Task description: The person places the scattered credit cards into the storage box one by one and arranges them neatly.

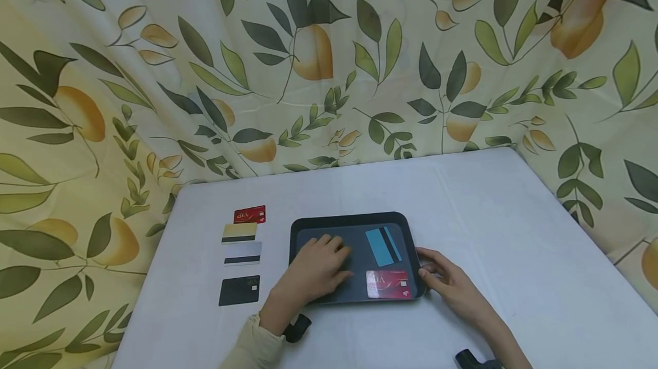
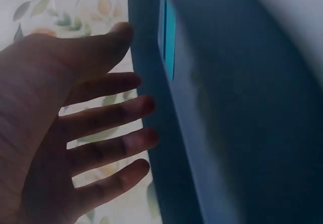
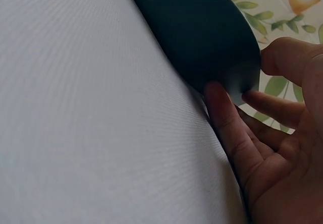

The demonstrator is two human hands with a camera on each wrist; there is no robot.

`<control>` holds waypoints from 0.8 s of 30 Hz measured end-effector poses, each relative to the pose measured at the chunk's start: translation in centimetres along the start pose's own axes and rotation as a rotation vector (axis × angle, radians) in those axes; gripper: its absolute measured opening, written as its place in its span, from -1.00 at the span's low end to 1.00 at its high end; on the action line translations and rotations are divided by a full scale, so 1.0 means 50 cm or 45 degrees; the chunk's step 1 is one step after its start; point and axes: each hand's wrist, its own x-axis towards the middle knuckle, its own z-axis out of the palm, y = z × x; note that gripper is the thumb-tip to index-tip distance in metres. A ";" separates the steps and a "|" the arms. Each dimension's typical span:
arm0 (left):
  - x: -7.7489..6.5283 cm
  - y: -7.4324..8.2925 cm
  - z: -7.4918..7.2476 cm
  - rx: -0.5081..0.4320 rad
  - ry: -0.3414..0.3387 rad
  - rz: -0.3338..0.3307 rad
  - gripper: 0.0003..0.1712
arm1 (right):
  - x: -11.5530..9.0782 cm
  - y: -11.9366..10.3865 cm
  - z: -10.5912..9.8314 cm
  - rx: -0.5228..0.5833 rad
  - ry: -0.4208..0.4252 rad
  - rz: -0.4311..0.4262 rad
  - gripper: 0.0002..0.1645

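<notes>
A dark rectangular tray (image 1: 329,220) lies on the white-covered table. Inside it, towards the right, are a blue card (image 1: 380,247) with a dark stripe and a red-pink card (image 1: 387,284) below it. My left hand (image 1: 319,266) is over the tray's left part, its fingers loosely spread; in the left wrist view that hand (image 2: 75,113) holds nothing. My right hand (image 1: 449,280) grips the tray's right edge; the right wrist view shows the fingers (image 3: 232,133) against the tray's outer wall (image 3: 212,37). Part of the tray floor is hidden by my left hand.
Left of the tray, several cards stand in a column: a red card (image 1: 250,214), a gold card (image 1: 239,232), a silver card (image 1: 243,253) and a black card (image 1: 239,291). A curtain (image 1: 329,112) with fruit and leaves hangs behind the table (image 1: 478,203).
</notes>
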 end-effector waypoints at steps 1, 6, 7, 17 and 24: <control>0.003 0.006 0.004 -0.021 -0.014 0.003 -0.44 | 0.000 0.000 0.000 -0.003 0.000 0.002 -0.35; 0.015 0.040 0.024 -0.099 -0.110 -0.007 -0.33 | -0.001 0.000 0.001 -0.013 0.001 0.020 -0.35; 0.017 0.047 0.028 -0.106 -0.130 -0.013 -0.31 | -0.001 0.000 0.001 -0.012 -0.002 0.021 -0.35; 0.029 0.081 0.053 -0.113 -0.117 -0.029 -0.32 | -0.002 0.001 0.000 0.026 -0.015 0.013 -0.35; 0.042 0.087 0.051 -0.110 -0.150 -0.021 -0.29 | -0.001 -0.001 0.001 -0.008 0.002 0.040 -0.34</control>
